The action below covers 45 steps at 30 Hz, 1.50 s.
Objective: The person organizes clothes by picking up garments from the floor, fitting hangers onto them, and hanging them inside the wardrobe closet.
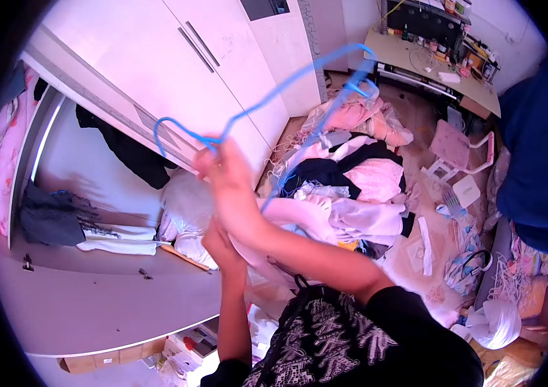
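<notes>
Holding a thin, blue triangular hanger (287,84) toward twelve o'clock apparently demands steadiness: right hand (225,168) closed around it, left hand (220,246) grip unclear.

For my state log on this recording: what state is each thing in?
Blue hanger: raised, gripped
Right hand: closed on the hanger
Left hand: partly hidden, grip unclear
Long-handled wardrobe doors: shut
Wardrobe compartment: open
Clothes pile: loosely heaped
Pink chair: unoccupied
</notes>
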Available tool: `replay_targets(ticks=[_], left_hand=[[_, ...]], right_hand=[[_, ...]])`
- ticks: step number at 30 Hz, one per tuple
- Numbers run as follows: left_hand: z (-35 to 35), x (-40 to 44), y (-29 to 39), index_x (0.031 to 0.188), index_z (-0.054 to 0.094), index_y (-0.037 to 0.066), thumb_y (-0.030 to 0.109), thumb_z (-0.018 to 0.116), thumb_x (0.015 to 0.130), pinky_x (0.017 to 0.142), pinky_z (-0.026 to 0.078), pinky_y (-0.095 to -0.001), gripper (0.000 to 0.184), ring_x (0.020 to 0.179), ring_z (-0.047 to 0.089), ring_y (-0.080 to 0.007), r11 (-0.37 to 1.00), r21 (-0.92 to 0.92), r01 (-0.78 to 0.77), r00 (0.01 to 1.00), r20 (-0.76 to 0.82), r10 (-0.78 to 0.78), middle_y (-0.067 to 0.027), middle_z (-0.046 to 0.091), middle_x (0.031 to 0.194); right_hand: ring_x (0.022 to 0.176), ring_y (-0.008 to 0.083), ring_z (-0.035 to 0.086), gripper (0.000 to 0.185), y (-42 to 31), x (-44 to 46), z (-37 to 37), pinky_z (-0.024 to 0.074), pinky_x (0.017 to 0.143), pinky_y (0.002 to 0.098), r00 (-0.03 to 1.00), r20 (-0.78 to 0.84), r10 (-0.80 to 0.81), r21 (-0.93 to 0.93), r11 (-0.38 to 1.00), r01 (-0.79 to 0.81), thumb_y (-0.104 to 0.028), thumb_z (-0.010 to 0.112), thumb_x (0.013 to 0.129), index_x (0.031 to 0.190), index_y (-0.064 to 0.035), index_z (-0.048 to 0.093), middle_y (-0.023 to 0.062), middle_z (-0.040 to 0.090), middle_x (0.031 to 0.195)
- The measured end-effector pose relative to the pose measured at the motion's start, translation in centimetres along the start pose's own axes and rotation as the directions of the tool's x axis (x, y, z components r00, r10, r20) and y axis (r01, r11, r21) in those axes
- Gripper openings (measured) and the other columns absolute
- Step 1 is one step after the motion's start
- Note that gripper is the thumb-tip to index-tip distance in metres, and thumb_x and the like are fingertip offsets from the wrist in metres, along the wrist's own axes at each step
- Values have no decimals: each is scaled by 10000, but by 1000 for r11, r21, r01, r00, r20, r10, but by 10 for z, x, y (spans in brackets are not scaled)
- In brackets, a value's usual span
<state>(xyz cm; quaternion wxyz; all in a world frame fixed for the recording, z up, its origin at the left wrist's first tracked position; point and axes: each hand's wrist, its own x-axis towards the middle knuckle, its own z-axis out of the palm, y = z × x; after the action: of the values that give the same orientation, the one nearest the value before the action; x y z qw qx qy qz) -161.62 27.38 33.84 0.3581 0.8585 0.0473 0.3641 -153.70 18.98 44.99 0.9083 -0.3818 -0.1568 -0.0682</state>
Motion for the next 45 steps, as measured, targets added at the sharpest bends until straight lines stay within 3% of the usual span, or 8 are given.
replay_targets(ticks=[5,12,26,36,39,41,43,45], left_hand=[[-17,38,-1,824,574,-46,288,466,1006,585,421,-287,396,624,479,-112,738,-537,409,779,-215,-588,-31,531,665],[-38,42,23,752,525,-21,254,424,1026,581,389,-257,400,629,434,-90,953,-208,220,951,-172,-257,-10,492,669],[-77,41,33,827,581,-28,267,407,1035,635,468,-266,401,673,545,-101,939,-291,183,888,-361,-285,-46,568,702],[-127,-1,-51,1256,510,-69,162,478,985,872,498,-326,358,983,612,-201,984,-106,145,899,-402,-176,-189,600,1127],[-146,-12,-86,1236,518,-65,154,512,964,809,520,-317,348,929,636,-228,973,197,122,920,-391,-36,-195,601,1120],[-150,19,-61,1173,545,-75,124,538,949,744,527,-327,300,869,653,-225,540,-811,225,712,-241,-659,-178,642,1036],[-158,7,-63,1081,570,-76,141,568,938,690,511,-374,261,795,659,-272,950,281,132,966,-252,-60,-173,665,909],[-169,1,-83,990,580,-72,164,587,929,647,476,-423,244,735,633,-349,885,459,77,982,-186,11,-204,638,824]], right_hand=[[819,207,535,372,-129,-48,-42,420,756,297,456,882,-118,-281,645,711,-102,528,875,1231,-4,480,96,535,876],[904,203,534,482,-203,-116,-16,395,866,306,35,897,441,-326,605,726,-153,540,867,1337,-92,453,87,571,965],[1045,274,534,750,-119,-51,-93,374,917,327,380,902,207,-374,814,444,-365,691,727,1295,17,384,149,572,1038],[1186,367,521,891,206,-135,-207,416,1000,405,737,367,568,-913,68,402,-379,762,735,1435,-30,336,231,527,1296],[986,229,626,311,234,-135,-211,459,902,345,742,387,548,-643,737,-208,-161,646,848,1122,-15,630,157,680,1012],[1009,234,622,311,225,-104,-214,458,915,362,739,308,599,-772,611,-174,-159,638,850,1129,-21,631,146,676,1057],[1020,230,625,330,229,-52,-242,465,935,398,831,390,396,-854,494,165,-210,556,885,1109,23,625,184,655,1099],[934,253,654,357,88,18,-155,524,837,373,585,23,811,-719,421,-554,-201,535,880,1163,4,603,166,652,1101]])
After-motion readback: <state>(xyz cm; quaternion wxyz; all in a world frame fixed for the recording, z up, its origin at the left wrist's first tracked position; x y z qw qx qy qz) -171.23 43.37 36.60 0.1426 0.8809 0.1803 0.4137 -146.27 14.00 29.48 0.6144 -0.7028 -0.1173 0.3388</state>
